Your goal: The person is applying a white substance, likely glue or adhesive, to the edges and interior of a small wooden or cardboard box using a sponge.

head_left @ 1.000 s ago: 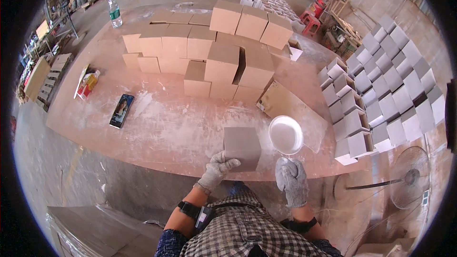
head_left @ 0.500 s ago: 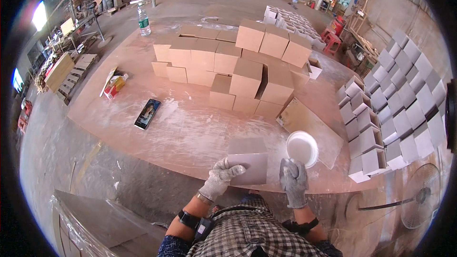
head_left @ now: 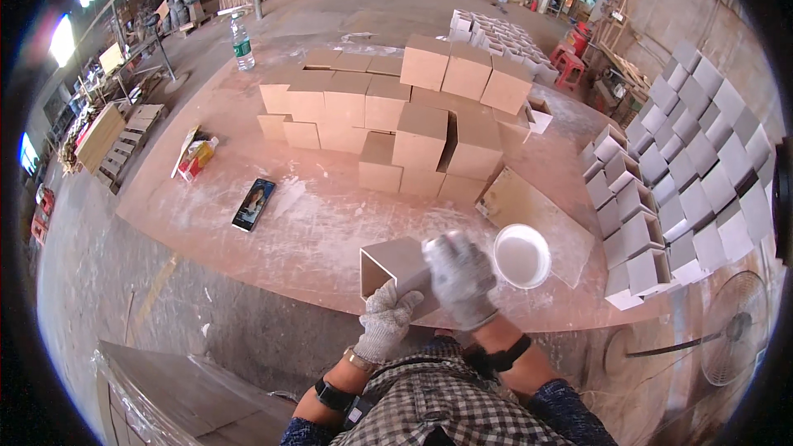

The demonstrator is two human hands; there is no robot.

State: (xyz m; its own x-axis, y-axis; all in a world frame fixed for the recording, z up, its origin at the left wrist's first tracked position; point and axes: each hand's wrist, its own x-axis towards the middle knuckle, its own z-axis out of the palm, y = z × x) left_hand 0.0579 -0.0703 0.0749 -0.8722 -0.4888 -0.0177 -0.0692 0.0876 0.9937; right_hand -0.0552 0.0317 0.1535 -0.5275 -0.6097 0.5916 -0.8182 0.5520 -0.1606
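Head view: hands [head_left: 421, 301] holding box [head_left: 395, 268]

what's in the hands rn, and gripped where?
Both gloved hands hold one open-ended brown square box: left hand under its near lower edge, right hand over its right end. The round white bowl beside it is untouched.

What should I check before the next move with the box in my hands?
1. Left hand supports the open box from below: ok.
2. Right hand on the box's right end: ok, though blurred.
3. White bowl stands apart from the box, upright: ok.
4. Box's open side faces left, inside looks empty: ok.
5. Table edge under the box dusted with white powder: not ok.
6. Phone lies well away from the hands: ok.
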